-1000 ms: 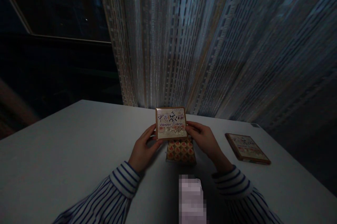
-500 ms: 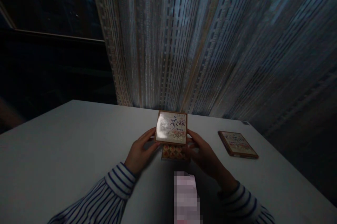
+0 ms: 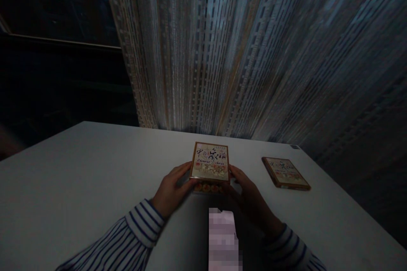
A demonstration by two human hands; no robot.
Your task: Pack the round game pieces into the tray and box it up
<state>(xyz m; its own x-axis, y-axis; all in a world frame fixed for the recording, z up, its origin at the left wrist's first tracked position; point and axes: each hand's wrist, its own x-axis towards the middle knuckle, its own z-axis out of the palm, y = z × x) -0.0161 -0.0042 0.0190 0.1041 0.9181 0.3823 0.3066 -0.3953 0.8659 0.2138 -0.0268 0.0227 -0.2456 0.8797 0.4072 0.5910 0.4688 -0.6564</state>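
Note:
Between my two hands is a square box lid (image 3: 210,163) printed "Chinese chess", with a brown border. My left hand (image 3: 173,188) grips its left side, thumb at the near corner. On the right side, my right hand (image 3: 249,192) holds it the same way, its fingers in shadow. Under the lid's near edge shows a row of round chess pieces (image 3: 206,188) with red marks, in a shallow box bottom. The lid covers the rest of the pieces.
A second Chinese chess box (image 3: 285,173) lies on the white table (image 3: 121,165) to the right. A pale pink, pixelated object (image 3: 223,237) is at the near edge. Behind the table hangs a striped curtain (image 3: 197,50). A blurred shape sits at the far left.
The lid has come down and nearer over the box bottom, so less of the chess pieces shows. Both hands have moved down slightly with it. Glare has left the lid's face.

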